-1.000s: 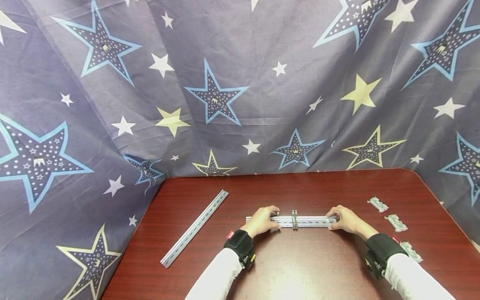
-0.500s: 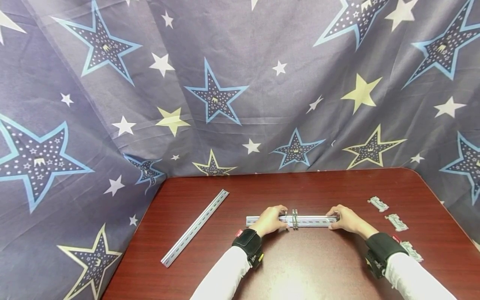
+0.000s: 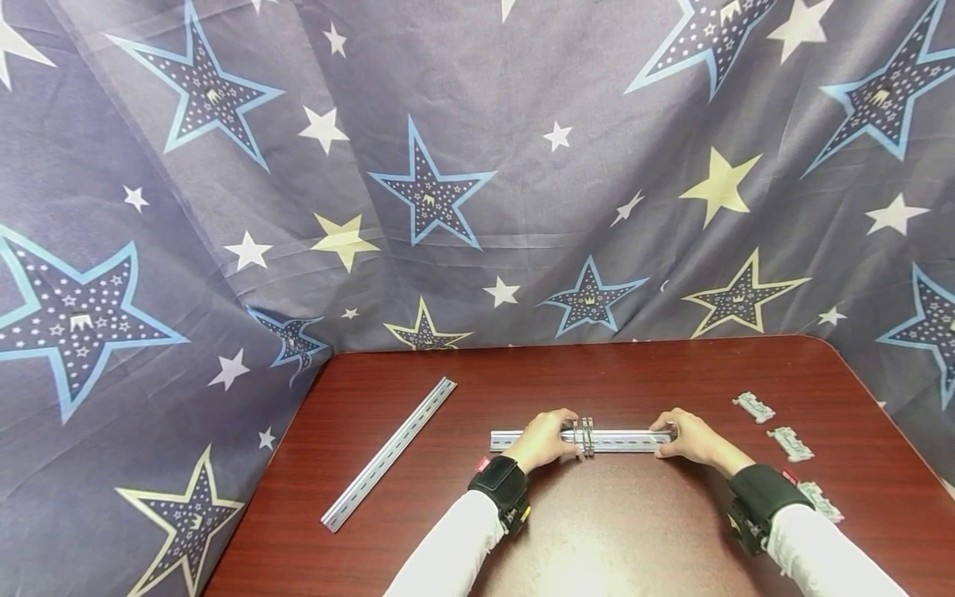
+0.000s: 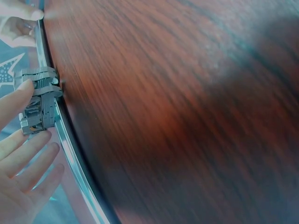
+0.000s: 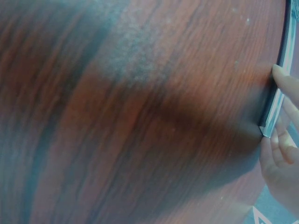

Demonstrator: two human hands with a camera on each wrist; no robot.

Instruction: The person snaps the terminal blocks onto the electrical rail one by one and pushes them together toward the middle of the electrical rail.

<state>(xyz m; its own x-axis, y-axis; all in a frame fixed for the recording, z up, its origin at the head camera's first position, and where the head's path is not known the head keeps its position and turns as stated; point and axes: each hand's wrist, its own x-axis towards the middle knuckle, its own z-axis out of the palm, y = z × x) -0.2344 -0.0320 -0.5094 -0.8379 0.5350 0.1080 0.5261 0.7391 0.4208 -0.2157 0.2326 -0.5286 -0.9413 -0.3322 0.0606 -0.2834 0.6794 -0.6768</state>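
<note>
A silver slotted rail (image 3: pixel 622 440) lies crosswise on the dark red table (image 3: pixel 597 531). Grey clips (image 3: pixel 587 437) sit on the rail near its middle. My left hand (image 3: pixel 550 436) is right beside them, thumb and fingers pinching the leftmost clip. In the left wrist view the thumb and the fingertips (image 4: pixel 46 136) touch the clips (image 4: pixel 39 100) on the rail (image 4: pixel 74 163). At the rail's right end my right hand (image 3: pixel 681 437) holds it. The right wrist view shows that hand (image 5: pixel 282 140) with thumb and fingers on either side of the rail's end (image 5: pixel 275 105).
A second rail (image 3: pixel 388 454) lies slantwise at the table's left. Three loose grey clips (image 3: pixel 753 406) (image 3: pixel 791 444) (image 3: pixel 818 501) lie along the right side. Star-patterned cloth (image 3: pixel 448 191) hangs behind and beside the table.
My left hand has slid to the right along the rail, bringing a clip up against the ones at the middle. The right hand has stayed at the rail's end.
</note>
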